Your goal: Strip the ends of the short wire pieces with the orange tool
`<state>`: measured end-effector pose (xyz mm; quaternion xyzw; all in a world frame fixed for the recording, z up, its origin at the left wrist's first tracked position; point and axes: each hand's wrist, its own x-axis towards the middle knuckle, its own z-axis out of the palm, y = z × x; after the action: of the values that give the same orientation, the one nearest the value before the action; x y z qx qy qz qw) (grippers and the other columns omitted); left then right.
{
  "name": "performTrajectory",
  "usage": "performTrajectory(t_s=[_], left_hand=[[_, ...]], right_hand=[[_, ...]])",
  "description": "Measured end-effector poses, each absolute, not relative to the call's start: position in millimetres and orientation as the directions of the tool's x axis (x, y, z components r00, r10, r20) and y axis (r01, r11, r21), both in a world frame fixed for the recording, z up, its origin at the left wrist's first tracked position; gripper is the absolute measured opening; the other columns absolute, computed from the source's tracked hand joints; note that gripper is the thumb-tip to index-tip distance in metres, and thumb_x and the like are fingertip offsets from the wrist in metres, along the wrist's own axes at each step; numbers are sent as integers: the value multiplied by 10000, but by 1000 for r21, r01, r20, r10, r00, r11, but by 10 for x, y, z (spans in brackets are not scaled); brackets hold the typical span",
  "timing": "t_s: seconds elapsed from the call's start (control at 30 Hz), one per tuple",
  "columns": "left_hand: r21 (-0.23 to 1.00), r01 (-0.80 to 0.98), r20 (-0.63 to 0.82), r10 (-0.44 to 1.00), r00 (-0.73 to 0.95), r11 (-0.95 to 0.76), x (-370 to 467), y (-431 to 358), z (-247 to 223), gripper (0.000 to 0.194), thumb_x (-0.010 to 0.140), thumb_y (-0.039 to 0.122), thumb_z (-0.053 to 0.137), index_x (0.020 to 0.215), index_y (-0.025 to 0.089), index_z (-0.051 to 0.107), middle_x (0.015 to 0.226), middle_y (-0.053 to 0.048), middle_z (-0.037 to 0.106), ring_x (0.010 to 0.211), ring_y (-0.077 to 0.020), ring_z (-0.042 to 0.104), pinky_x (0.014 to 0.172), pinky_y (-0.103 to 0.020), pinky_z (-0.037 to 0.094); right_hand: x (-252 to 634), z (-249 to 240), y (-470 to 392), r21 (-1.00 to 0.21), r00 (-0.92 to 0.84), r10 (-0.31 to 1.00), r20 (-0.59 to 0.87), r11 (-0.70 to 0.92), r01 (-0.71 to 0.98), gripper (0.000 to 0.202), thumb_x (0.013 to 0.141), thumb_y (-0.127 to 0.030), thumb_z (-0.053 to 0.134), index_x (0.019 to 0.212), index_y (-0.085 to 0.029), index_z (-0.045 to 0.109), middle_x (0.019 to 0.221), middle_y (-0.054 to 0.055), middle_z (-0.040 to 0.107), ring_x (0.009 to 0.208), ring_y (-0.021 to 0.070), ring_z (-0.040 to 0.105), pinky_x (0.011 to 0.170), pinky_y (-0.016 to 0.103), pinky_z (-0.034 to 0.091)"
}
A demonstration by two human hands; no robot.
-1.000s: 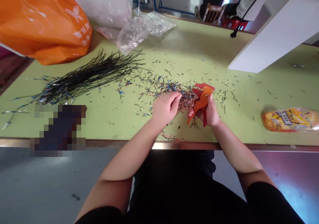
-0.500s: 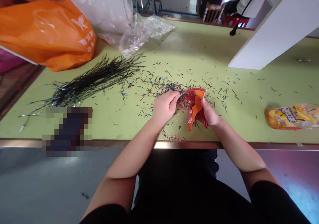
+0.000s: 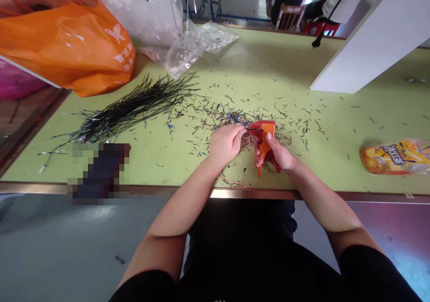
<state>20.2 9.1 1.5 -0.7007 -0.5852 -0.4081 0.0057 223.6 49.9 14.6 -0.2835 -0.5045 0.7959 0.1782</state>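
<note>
1. At the near middle of the green table, the right hand is clamped on an orange stripping tool, handles squeezed toward each other.
2. The left hand is pinched together on something thin at the tool's head; what exactly, I cannot tell.
3. The left fingertips sit just beside the tool's mouth, so a squeeze could nip them.
4. The heap of copper strands and clippings under both hands could snag or scatter off the near edge.
5. A bundle of black wires lies to the left, an orange bag far left, clear plastic beyond, a snack packet on the right, and a white panel at the far right.
</note>
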Motion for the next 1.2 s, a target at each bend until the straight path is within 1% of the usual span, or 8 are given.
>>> performTrajectory(t_s=[0.27, 0.43, 0.67, 0.8, 0.9, 1.0, 1.13, 1.2], left_hand=[[446, 835, 592, 806, -5, -323, 201, 101, -4, 345, 1079, 332, 428, 945, 199, 717, 867, -66, 768, 796, -185, 710, 738, -301, 525], [433, 847, 572, 820, 5, -307, 207, 97, 8, 366, 1082, 334, 403, 926, 207, 708, 850, -59, 763, 767, -181, 696, 700, -296, 503], [470, 838, 521, 853, -10, -278, 230, 61, 85, 323, 1064, 282, 414, 934, 212, 702, 800, -44, 738, 722, -174, 664, 641, -290, 448], [494, 839, 460, 887, -28, -230, 256, 42, 119, 314, 1067, 287, 423, 921, 209, 690, 780, -38, 724, 719, -174, 659, 646, -289, 430], [521, 823, 462, 885, -51, -225, 236, 62, 97, 293, 1061, 292, 443, 920, 210, 688, 808, -36, 738, 724, -175, 662, 663, -291, 440], [582, 783, 507, 850, -140, -219, 121, 111, 67, 295, 1063, 308, 442, 944, 209, 693, 816, -27, 745, 697, -164, 650, 660, -286, 454], [693, 712, 554, 715, -427, -112, -62, 172, 59, 331, 1075, 352, 425, 965, 192, 693, 784, -23, 732, 592, -137, 579, 586, -274, 422], [677, 728, 566, 708, -424, -105, -54, 175, 65, 316, 1064, 362, 458, 966, 187, 703, 774, -19, 735, 572, -126, 568, 578, -265, 412]], right_hand=[[2225, 132, 510, -904, -765, 570, -299, -425, 36, 716, 810, -916, 532, 714, -210, 609, 544, 15, 607, 524, 194, 626, 570, 332, 555], [2180, 132, 459, -920, -729, 627, -277, -393, 12, 684, 814, -889, 573, 658, -223, 579, 484, -18, 527, 449, 169, 558, 515, 325, 524], [2115, 100, 362, -942, -682, 694, -231, -336, -23, 667, 825, -862, 597, 630, -228, 523, 458, -49, 452, 408, 139, 491, 480, 306, 486], [2087, 67, 350, -942, -663, 713, -228, -334, -36, 688, 798, -892, 587, 613, -239, 473, 422, -76, 382, 355, 116, 388, 412, 287, 409], [2075, 68, 373, -937, -683, 696, -221, -347, -50, 692, 793, -909, 570, 635, -238, 503, 444, -67, 403, 379, 124, 413, 443, 303, 445], [2130, 115, 448, -937, -679, 719, -150, -322, -134, 666, 835, -885, 546, 679, -238, 543, 504, -40, 457, 444, 149, 492, 517, 335, 508], [2274, 191, 596, -888, -515, 857, -23, -254, -384, 586, 930, -798, 506, 723, -250, 540, 575, -28, 443, 527, 160, 512, 595, 352, 551], [2298, 193, 625, -884, -488, 873, -6, -234, -406, 569, 941, -788, 494, 767, -251, 564, 627, -10, 484, 596, 176, 550, 646, 368, 570]])
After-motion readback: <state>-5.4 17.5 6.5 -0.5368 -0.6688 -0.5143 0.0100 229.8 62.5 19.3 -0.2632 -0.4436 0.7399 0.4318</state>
